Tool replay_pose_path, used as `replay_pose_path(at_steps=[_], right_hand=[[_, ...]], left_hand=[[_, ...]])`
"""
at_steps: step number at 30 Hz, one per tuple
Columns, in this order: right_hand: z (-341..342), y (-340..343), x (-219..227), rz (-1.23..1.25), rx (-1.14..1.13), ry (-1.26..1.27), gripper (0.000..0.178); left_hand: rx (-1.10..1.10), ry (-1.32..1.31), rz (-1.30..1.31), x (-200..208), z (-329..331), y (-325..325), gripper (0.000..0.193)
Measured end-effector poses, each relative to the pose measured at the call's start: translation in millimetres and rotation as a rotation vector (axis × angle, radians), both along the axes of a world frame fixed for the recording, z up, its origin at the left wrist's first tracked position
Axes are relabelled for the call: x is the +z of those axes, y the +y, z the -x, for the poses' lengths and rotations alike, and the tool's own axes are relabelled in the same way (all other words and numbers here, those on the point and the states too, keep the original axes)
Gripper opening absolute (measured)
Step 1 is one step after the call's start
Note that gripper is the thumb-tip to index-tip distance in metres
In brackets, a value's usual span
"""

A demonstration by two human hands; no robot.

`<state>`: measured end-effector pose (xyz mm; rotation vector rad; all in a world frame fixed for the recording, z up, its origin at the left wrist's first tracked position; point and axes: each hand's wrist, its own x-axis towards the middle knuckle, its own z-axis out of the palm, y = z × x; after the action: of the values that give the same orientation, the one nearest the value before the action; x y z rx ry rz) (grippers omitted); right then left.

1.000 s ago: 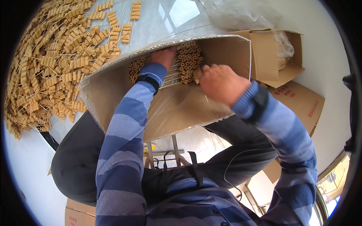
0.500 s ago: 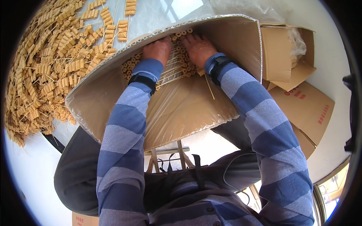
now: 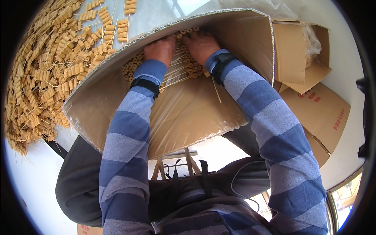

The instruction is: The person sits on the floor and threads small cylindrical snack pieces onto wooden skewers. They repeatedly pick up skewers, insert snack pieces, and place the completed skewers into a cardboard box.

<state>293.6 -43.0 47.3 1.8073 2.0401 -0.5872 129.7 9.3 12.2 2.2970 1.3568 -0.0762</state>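
Observation:
Both hands reach into a cardboard box (image 3: 250, 43) lined with clear plastic (image 3: 184, 121). Inside lie rows of skewered tan, hollow rolls (image 3: 194, 70), their thin sticks (image 3: 176, 72) crossing the gap between two stacks. Palm down, my left hand (image 3: 159, 50) rests at the left stack; its fingertips are hidden against the rolls. My right hand (image 3: 201, 47) lies over the right stack near the far wall, fingers apart and bent slightly onto the rolls. One loose-looking stick (image 3: 216, 90) slants out below the right wrist.
A large heap of skewered rolls (image 3: 51, 74) spreads over the pale surface at left. To the right stand an open cardboard box (image 3: 290, 53) with plastic in it and another carton (image 3: 317, 113). My legs are under the near edge of the lined box, around a wooden frame (image 3: 190, 162).
The view has shifted slightly, so the box and hands sit a little higher and further left. Both hands keep nearly the same places on the rolls.

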Motion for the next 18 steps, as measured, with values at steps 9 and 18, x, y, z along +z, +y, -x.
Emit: replay_pose_path(at_steps=[9, 18], right_hand=[[0.2, 5.5, 2.0, 0.008, 0.067, -0.045, 0.043], [2.9, 1.4, 7.1, 0.093, 0.048, -0.091, 0.042]], left_hand=[[-0.021, -0.025, -0.096, -0.6, -0.8, 0.4, 0.023], [-0.086, 0.002, -0.083, -3.5, -2.1, -1.3, 0.02]])
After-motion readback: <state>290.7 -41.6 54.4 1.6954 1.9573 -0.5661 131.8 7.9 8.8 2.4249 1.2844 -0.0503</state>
